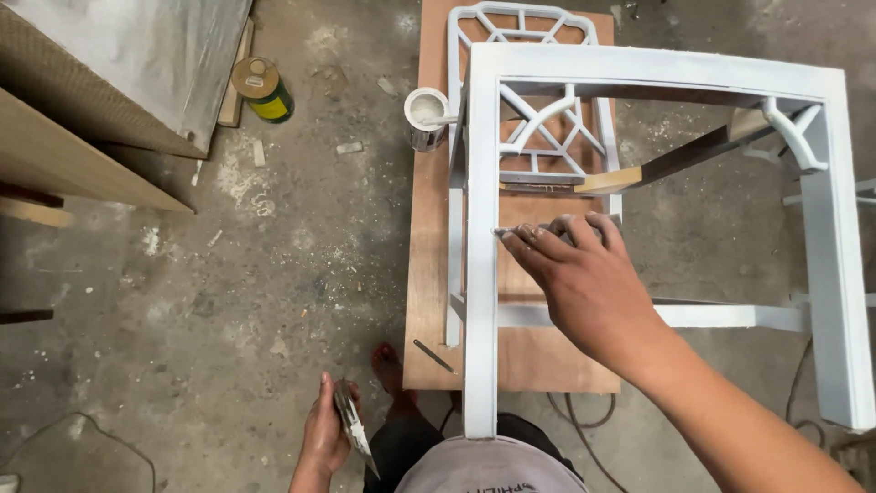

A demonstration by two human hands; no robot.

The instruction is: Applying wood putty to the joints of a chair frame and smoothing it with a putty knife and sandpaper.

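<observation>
Left hand [326,434]: clenched on putty knife [354,427], low beside the knee
Right hand [575,274]: fingertips pressed to chair frame [481,246], grasping nothing
Chair frame: white-primed, on plywood sheet [429,274]; judged rigid, moderately heavy, coating easily marred; hold by the rails

- Floor [228,301]: bare grey concrete, stained and dusty, scattered with pale flecks, chips and small offcuts.
- Plywood sheet [429,274]: reddish-brown, lying flat on the floor in the centre of the view.
- Board stack [82,155]: light wooden panels at upper left, angled across the corner; a grey, smeared sheet [155,55] lies over them.
- Tin [262,89]: a round can with a yellow-green body, standing on the floor beside the board stack.
- Cable [584,422]: a thin dark loop on the floor near the lower edge of the plywood sheet.
- Light: even and diffuse, no hard shadows.
</observation>
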